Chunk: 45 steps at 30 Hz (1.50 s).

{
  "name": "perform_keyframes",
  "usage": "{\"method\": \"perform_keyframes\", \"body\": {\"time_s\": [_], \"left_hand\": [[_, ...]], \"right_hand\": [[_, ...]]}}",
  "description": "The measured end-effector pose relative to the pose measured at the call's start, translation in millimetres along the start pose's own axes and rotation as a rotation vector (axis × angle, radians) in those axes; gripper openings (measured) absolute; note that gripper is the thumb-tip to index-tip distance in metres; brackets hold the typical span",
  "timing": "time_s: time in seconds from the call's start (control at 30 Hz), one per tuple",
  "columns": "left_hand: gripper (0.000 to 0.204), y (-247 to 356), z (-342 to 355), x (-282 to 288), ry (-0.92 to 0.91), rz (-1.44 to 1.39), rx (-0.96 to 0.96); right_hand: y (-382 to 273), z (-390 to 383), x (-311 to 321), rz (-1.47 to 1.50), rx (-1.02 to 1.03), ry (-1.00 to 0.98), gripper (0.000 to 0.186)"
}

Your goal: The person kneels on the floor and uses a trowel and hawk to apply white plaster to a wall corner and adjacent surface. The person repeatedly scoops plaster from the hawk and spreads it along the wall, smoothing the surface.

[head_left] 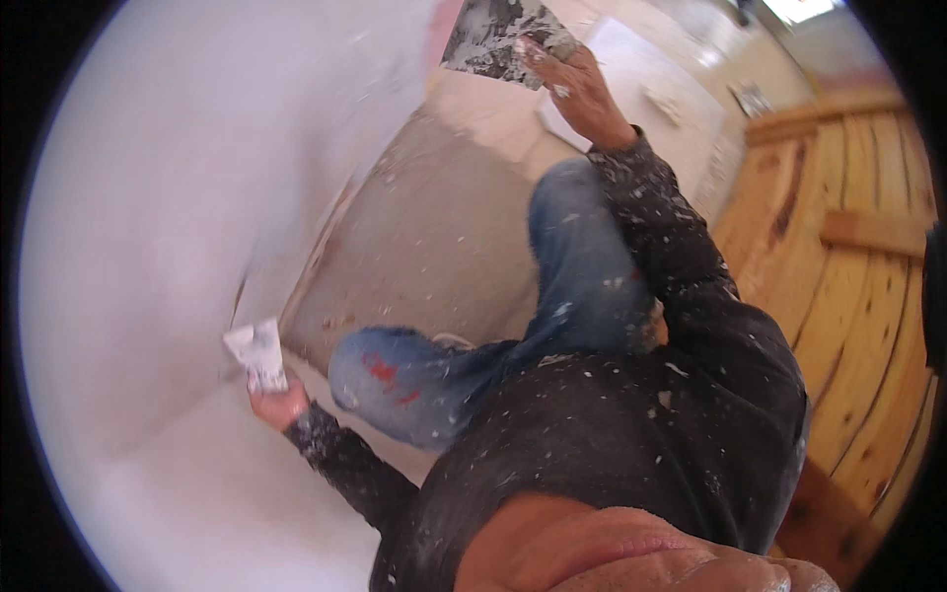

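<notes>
Across from me, the person's left hand [279, 404] had its grip pinching a small, smeared blade [256, 347] close by the white wall [168, 207]; whether they touched, I couldn't tell. The right hand's [589, 99] grip clasped a wide, plaster-streaked plate [488, 41] beyond the bent knees [582, 247].

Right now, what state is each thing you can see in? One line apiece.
Left hand: closed on the pale blade.
Pale blade: held up, smeared grey; wall contact unclear.
Right hand: gripping the square plate.
Square plate: dark, streaked with white.
Jeans: knees bent, red and white marks.
Black top: speckled white.
White sheet: lying on the floor.
Wooden planks: bare wood, knotted.
</notes>
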<state>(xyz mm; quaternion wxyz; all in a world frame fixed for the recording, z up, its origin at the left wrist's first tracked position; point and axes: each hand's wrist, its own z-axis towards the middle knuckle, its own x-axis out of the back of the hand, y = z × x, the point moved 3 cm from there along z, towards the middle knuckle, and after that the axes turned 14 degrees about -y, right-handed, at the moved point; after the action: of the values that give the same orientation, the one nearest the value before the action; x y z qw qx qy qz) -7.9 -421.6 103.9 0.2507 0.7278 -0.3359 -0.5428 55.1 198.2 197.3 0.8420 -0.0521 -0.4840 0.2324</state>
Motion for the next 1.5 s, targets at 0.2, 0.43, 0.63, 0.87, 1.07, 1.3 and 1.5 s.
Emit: {"method": "perform_keyframes", "body": {"time_s": [0.2, 0.43, 0.63, 0.87, 1.07, 1.3, 1.5], "left_hand": [[0.041, -50.5, 18.9, -129.6, -0.301, 0.037, 0.213], [0.056, -71.1, 11.8, -165.5, -0.248, 0.209, 0.337], [0.057, -79.3, 13.1, -165.8, -0.229, 0.298, 0.319], [0.058, -79.1, 15.3, -154.8, -0.209, 0.291, 0.332], [0.058, -78.9, 14.1, -152.8, -0.215, 0.322, 0.343], [0.059, -89.6, 17.4, -176.7, -0.264, 0.348, 0.331], [0.052, -95.4, 15.5, -181.9, -0.385, 0.213, 0.293]], "right_hand": [[175.4, -234.6, -26.4, -0.366, -0.832, -0.317, 0.031], [241.7, -364.1, 11.6, -0.364, -1.488, -0.373, 0.040], [281.4, -349.3, 4.7, -0.396, -1.381, -0.507, 0.036], [281.4, -339.0, -29.8, -0.498, -1.505, -0.716, 0.033], [278.0, -335.5, -12.9, -0.576, -1.420, -0.605, 0.032], [315.1, -358.7, -20.6, -0.326, -1.551, -0.856, 0.033], [289.4, -350.7, -14.7, -0.492, -0.894, -1.500, 0.027]]}}
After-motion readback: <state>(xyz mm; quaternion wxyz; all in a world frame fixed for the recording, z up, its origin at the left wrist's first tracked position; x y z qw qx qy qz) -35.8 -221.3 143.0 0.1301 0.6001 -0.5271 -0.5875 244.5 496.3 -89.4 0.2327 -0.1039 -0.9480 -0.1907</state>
